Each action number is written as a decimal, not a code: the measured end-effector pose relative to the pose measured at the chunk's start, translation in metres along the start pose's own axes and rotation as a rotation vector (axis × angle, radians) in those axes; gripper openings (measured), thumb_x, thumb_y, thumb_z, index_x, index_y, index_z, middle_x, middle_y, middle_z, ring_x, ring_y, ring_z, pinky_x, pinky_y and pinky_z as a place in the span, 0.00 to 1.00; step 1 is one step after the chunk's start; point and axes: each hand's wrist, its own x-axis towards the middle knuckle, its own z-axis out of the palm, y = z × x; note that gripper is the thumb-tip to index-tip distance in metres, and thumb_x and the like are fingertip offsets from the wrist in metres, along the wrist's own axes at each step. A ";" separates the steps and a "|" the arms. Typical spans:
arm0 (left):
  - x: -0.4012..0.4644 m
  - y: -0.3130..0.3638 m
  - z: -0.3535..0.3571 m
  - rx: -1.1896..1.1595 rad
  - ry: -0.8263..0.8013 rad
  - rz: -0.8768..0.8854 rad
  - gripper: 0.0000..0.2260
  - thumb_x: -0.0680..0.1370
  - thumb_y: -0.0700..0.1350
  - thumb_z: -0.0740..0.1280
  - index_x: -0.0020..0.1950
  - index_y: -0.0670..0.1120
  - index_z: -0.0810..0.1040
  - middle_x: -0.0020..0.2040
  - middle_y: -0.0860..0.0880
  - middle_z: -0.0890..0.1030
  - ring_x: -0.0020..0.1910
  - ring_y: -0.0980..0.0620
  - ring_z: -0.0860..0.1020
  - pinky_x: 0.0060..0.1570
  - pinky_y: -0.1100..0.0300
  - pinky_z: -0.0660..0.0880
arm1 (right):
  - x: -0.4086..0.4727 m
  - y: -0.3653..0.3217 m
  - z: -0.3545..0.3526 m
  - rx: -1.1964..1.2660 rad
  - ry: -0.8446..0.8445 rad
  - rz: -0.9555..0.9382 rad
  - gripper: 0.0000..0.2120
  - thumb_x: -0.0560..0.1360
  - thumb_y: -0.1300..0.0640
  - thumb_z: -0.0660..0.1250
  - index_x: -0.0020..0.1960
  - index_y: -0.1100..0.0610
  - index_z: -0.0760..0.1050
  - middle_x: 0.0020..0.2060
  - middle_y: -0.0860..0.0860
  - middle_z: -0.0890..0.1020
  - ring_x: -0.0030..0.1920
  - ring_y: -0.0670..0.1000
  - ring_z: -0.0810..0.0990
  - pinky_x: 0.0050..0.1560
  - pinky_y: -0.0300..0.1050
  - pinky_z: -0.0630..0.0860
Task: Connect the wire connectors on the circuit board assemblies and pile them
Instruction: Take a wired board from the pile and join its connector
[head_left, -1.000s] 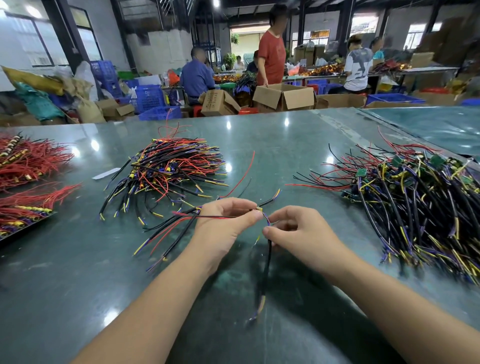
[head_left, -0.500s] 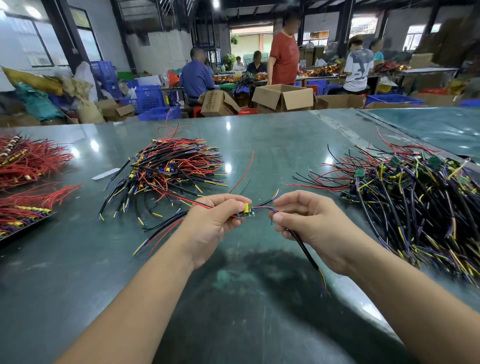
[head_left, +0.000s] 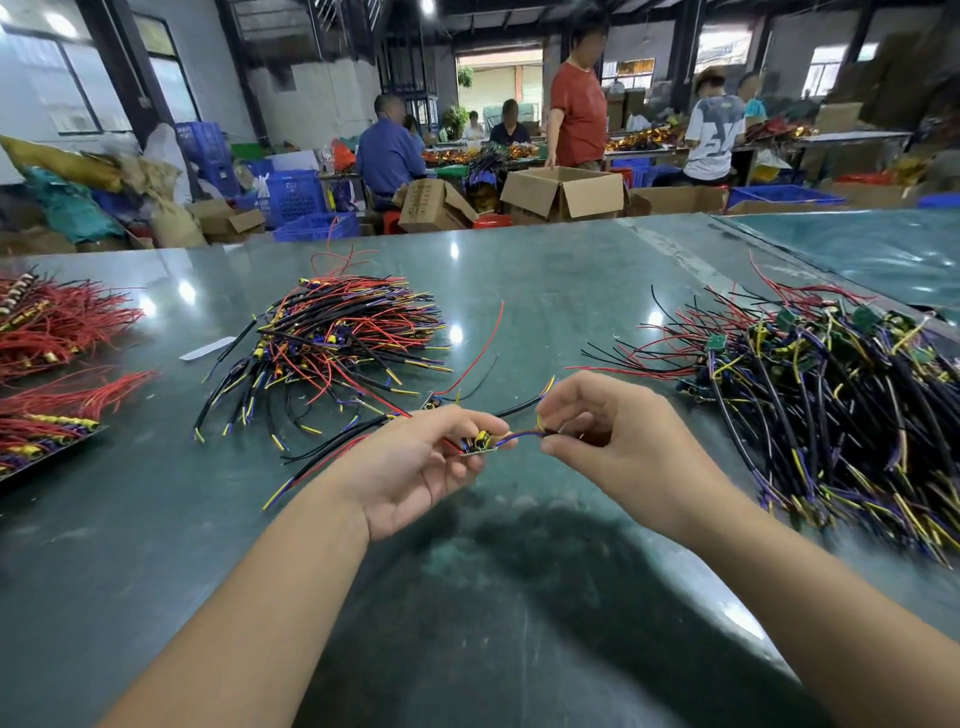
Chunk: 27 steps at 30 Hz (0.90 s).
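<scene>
Your table (head_left: 519, 291) carries two heaps: the loose pile (head_left: 831, 415) at 3 o'clock, the done pile (head_left: 337, 338) at 11 o'clock. Between them, at centre, your left hand (head_left: 415, 467) pinches a small board (head_left: 478, 446), fingers curled round it, red and black leads trailing toward 8 o'clock. Your right hand (head_left: 618, 447) pinches the purple wire (head_left: 522, 437) running off the board's 3 o'clock edge. You seem mid-connection; next, seat that wire end, then lay the assembly on the 11 o'clock heap.
</scene>
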 end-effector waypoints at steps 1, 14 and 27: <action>0.000 -0.001 0.001 0.023 0.004 0.029 0.15 0.75 0.35 0.61 0.34 0.40 0.84 0.40 0.41 0.83 0.27 0.56 0.72 0.25 0.70 0.69 | 0.000 0.001 0.001 -0.013 -0.002 0.003 0.13 0.70 0.64 0.72 0.42 0.47 0.76 0.38 0.41 0.81 0.38 0.45 0.78 0.42 0.37 0.74; -0.002 -0.008 0.009 0.260 0.014 0.374 0.08 0.69 0.37 0.71 0.36 0.49 0.84 0.37 0.44 0.75 0.31 0.56 0.68 0.33 0.68 0.65 | -0.002 -0.001 0.003 0.194 -0.131 0.284 0.10 0.77 0.51 0.64 0.43 0.54 0.80 0.36 0.47 0.84 0.28 0.44 0.73 0.33 0.37 0.69; -0.005 -0.002 0.008 0.212 -0.010 0.209 0.11 0.74 0.30 0.66 0.38 0.45 0.74 0.30 0.47 0.80 0.24 0.59 0.69 0.27 0.71 0.67 | -0.006 -0.001 0.006 -0.456 0.176 -0.328 0.04 0.75 0.53 0.66 0.43 0.51 0.78 0.36 0.42 0.79 0.32 0.48 0.75 0.34 0.48 0.73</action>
